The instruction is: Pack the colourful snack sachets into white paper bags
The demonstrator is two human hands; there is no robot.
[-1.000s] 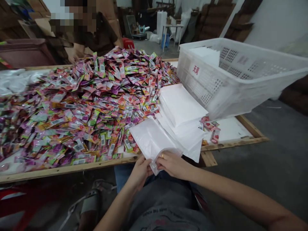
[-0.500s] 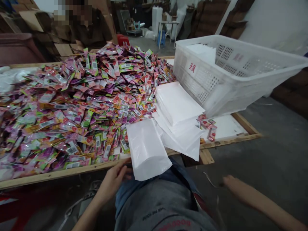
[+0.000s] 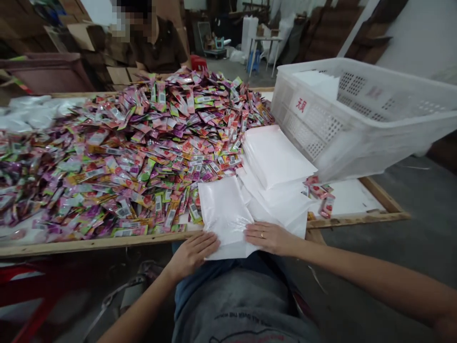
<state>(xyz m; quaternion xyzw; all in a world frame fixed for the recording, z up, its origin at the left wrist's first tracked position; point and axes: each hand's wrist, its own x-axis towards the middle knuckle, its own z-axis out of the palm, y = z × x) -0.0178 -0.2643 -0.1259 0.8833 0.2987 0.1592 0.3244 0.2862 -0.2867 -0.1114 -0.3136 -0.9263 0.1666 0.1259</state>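
A white plastic bag (image 3: 224,200) lies flat over the table's front edge, its near end toward my lap and its surface creased. My left hand (image 3: 195,250) rests on the bag's near left corner with fingers stretched flat on top. On the bag's right side lies my right hand (image 3: 267,237), fingers straight and a ring on one of them. Both thumbs are hidden. Just to the right, a stack of white bags (image 3: 276,155) sits on the table, with a few fanned out beneath it.
A large heap of small colourful sachets (image 3: 153,143) covers the table behind a wooden edge rail (image 3: 96,244). At right stands a white perforated crate (image 3: 310,124) with white sheets inside. A few sachets (image 3: 325,206) lie beside it. Across the table is another person (image 3: 162,45).
My right hand has come in from the far right onto the bag. My left hand has moved from beside the bag onto its near left corner. The bag now looks flatter.
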